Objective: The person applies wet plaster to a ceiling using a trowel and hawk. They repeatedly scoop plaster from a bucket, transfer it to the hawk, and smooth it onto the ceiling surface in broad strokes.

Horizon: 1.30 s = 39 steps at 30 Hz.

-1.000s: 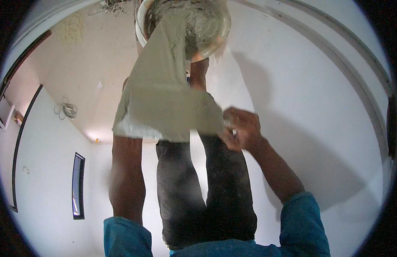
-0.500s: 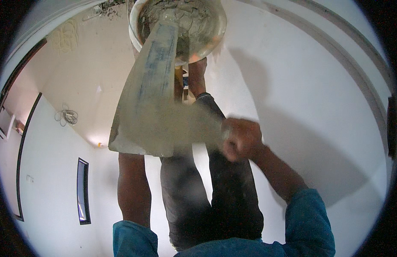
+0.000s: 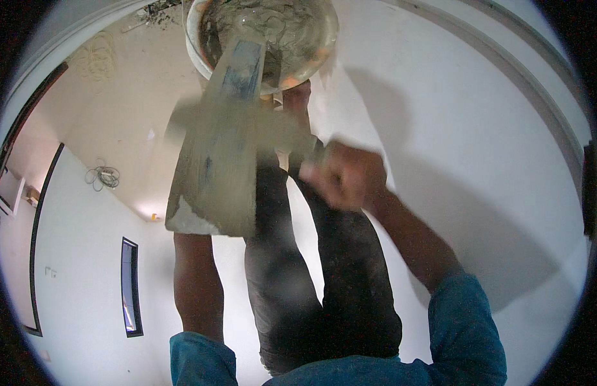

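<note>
My right hand (image 3: 347, 174), blurred, is closed on a wide scraper (image 3: 282, 128), whose smeared blade crosses a long board (image 3: 215, 186) coated in grey-green plaster, with bluish streaks on its upper part. My left forearm (image 3: 199, 283) rises under the board, whose lower end covers that hand. The board's narrow top overlaps a round pale bucket (image 3: 324, 45) holding lumpy wet grey plaster (image 3: 292, 29); whether they touch is unclear.
My dark-trousered legs (image 3: 350, 276) and a bare foot (image 3: 296, 96) show below. Coiled cables (image 3: 103, 174) and scattered debris (image 3: 150, 14) lie on the pale floor. A white wall (image 3: 472, 128) fills the right side; a narrow dark-framed window (image 3: 130, 286) is at lower left.
The scraper and my right hand have moved up along the board since half a second ago. Compared with a second ago, more blue shows through the plaster on the board.
</note>
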{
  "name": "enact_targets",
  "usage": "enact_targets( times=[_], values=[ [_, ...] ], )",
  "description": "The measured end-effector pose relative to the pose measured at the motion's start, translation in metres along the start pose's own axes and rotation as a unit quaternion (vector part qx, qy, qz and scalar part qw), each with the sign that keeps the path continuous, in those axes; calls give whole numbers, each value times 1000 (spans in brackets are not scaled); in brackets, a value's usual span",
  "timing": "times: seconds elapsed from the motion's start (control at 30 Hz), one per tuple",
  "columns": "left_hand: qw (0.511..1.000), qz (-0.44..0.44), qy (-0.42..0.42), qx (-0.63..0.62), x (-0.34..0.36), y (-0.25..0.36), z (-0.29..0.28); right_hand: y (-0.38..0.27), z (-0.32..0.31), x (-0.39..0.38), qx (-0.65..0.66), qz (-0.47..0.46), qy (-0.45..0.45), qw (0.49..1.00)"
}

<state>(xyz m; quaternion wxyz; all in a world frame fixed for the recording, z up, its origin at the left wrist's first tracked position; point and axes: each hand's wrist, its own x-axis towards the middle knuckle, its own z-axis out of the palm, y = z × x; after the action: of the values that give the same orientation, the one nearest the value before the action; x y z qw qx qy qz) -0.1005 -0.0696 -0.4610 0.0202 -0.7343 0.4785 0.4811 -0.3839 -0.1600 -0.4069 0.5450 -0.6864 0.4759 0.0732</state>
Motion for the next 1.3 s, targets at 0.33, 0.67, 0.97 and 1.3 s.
enact_targets(
  times=[0.33,0.67,0.97,1.3],
  values=[
    [999,-21,7,-25,-25,2,11,59,9,74,-36,128,143,981],
    [995,-75,13,-61,-84,-13,18,95,25,23,422,351,58,834],
    [994,-66,13,-84,-76,-30,53,132,54,4,-172,-6,266,948],
    [995,-51,11,-89,-63,-28,67,217,99,-1,-335,103,117,929]
  ],
)
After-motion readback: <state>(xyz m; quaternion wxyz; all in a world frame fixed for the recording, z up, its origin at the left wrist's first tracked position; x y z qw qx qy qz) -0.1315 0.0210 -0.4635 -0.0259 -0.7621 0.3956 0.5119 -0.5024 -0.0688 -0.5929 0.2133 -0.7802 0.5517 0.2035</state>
